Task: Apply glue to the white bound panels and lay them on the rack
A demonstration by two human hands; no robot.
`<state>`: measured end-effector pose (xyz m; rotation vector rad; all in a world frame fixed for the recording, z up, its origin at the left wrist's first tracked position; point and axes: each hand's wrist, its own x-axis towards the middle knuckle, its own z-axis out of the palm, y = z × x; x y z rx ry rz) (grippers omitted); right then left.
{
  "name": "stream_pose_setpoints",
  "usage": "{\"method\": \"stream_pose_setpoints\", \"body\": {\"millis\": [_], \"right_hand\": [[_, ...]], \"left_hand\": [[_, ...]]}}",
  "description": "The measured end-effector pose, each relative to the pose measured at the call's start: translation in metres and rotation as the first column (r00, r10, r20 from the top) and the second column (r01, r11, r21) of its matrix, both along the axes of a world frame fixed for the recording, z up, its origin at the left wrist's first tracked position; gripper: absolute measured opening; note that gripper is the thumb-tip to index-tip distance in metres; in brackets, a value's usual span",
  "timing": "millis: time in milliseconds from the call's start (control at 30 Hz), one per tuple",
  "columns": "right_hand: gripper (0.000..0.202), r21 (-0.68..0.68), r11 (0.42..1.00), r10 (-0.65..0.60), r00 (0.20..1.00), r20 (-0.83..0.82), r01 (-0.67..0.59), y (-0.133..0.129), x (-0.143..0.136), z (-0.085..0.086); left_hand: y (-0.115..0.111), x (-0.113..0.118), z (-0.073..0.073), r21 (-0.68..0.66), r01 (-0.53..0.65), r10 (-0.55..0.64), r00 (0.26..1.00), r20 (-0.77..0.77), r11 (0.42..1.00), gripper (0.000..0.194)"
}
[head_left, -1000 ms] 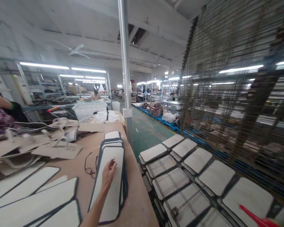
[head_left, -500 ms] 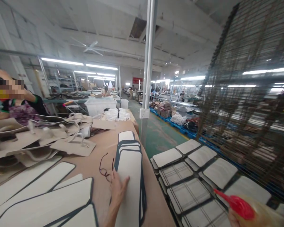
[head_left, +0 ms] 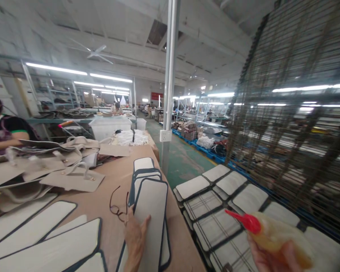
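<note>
My left hand (head_left: pixel 135 236) lies at the left edge of a long white panel with dark edging (head_left: pixel 151 206), thumb on its face and fingers at its side. That panel sits askew on a stack of similar panels (head_left: pixel 143 163). In my right hand (head_left: pixel 260 251) is a squeeze bottle (head_left: pixel 283 241) with a red nozzle and yellowish contents, its tip pointing left. A pair of glasses (head_left: pixel 118 213) rests on the brown tabletop (head_left: pixel 113 200) just left of my left hand.
More edged panels (head_left: pixel 53 241) lie at the left, with beige bag pieces with handles (head_left: pixel 73 177) behind them. A rack of white panels (head_left: pixel 221 177) stands right of the table. A pole (head_left: pixel 167 113) rises beyond the table's far end. A co-worker (head_left: pixel 5 128) is at far left.
The top panel has turned askew on the stack under my left hand. My right hand has brought the bottle left and further into view. The whole view has shifted slightly.
</note>
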<state>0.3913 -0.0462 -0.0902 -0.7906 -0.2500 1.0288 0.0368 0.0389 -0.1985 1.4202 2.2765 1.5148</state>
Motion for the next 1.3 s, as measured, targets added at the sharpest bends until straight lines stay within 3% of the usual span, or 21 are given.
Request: {"method": "stream_pose_setpoints", "body": {"millis": [133, 267, 367, 467, 600, 633, 700, 867, 933, 1000, 1133, 1233, 1300], "right_hand": [[0.033, 0.098, 0.989, -0.097, 0.985, -0.142, 0.111, 0.000, -0.023, 0.036], [0.042, 0.241, 0.968, -0.069, 0.997, -0.019, 0.072, -0.003, -0.013, 0.054], [0.040, 0.294, 0.954, -0.073, 0.996, 0.056, 0.054, -0.011, 0.001, 0.062], [0.041, 0.295, 0.954, -0.077, 0.995, 0.056, 0.057, -0.022, 0.009, 0.073], [0.041, 0.309, 0.950, -0.073, 0.991, 0.116, 0.034, -0.034, 0.014, 0.090], [0.042, 0.317, 0.948, -0.076, 0.988, 0.133, 0.030, -0.037, 0.016, 0.095], [0.043, 0.328, 0.945, -0.070, 0.984, 0.162, 0.013, -0.043, 0.020, 0.105], [0.048, 0.325, 0.935, 0.046, 0.956, 0.289, -0.143, -0.052, 0.032, 0.126], [0.054, 0.313, 0.927, 0.095, 0.939, 0.331, -0.204, -0.054, 0.033, 0.131], [0.061, 0.300, 0.923, 0.131, 0.931, 0.341, -0.240, -0.055, 0.032, 0.135], [0.067, 0.273, 0.914, 0.196, 0.916, 0.350, -0.299, -0.056, 0.029, 0.139], [0.067, 0.253, 0.901, 0.251, 0.898, 0.360, -0.353, -0.054, 0.026, 0.140], [0.065, 0.247, 0.893, 0.276, 0.892, 0.357, -0.375, -0.052, 0.024, 0.142]], "left_hand": [[-0.010, 0.007, 0.026, -0.027, 0.216, -0.213, 0.974, 0.081, 0.976, 0.082], [-0.032, 0.017, 0.047, -0.030, 0.429, -0.416, 0.888, 0.198, 0.903, 0.081], [-0.047, 0.024, 0.055, 0.034, 0.549, -0.536, 0.799, 0.271, 0.835, 0.074], [-0.056, 0.033, 0.062, 0.048, 0.650, -0.620, 0.695, 0.364, 0.758, 0.071], [-0.067, 0.052, 0.086, -0.073, 0.709, -0.656, 0.682, 0.324, 0.702, 0.059], [-0.070, 0.058, 0.097, -0.124, 0.739, -0.686, 0.664, 0.297, 0.662, 0.054], [-0.073, 0.067, 0.125, -0.240, 0.818, -0.777, 0.573, 0.260, 0.523, 0.048], [-0.069, 0.076, 0.206, -0.385, 0.907, -0.960, 0.242, 0.142, 0.171, 0.039], [-0.067, 0.078, 0.234, -0.433, 0.898, -0.988, 0.128, 0.085, 0.079, 0.034], [-0.067, 0.081, 0.256, -0.491, 0.871, -0.998, 0.053, 0.032, 0.030, 0.029], [-0.070, 0.085, 0.280, -0.570, 0.818, -0.997, -0.075, 0.024, -0.075, 0.024], [-0.072, 0.087, 0.287, -0.591, 0.786, -0.982, -0.174, 0.073, -0.183, 0.026], [-0.073, 0.087, 0.290, -0.589, 0.778, -0.975, -0.193, 0.110, -0.220, 0.026]]}}
